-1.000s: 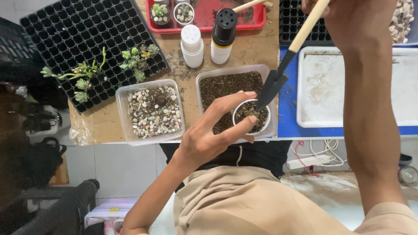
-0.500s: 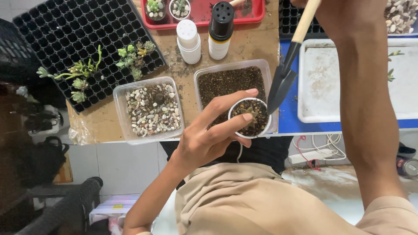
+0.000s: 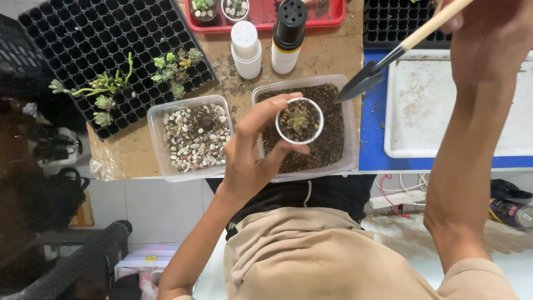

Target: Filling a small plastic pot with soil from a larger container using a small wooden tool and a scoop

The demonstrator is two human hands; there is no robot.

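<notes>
The small white pot (image 3: pixel 300 120), filled with dark soil and carrying a small green succulent (image 3: pixel 298 119) at its centre, is being held above the clear tub of dark potting soil (image 3: pixel 333 145), not resting on it. The left hand (image 3: pixel 252 158) is gripping the pot from the side, thumb and fingers wrapping around its rim and wall, so the grip is a light pinch rather than full support from below; a slip is judged likely to tip the pot and shake the succulent loose. The right hand (image 3: pixel 488 30) is closing around the wooden handle of a small black trowel (image 3: pixel 363 82), whose blade is pointing down at the far right corner of the soil tub, just beside the pot; a careless stroke could be knocking the plant or scattering soil over the tub wall onto the blue surface (image 3: pixel 371 139). The clear tub of pebbles (image 3: pixel 191 139) is sitting just beside the left hand, and the two upright bottles (image 3: pixel 266 41) are standing near the tub's far edge, within reach of a wide swing
</notes>
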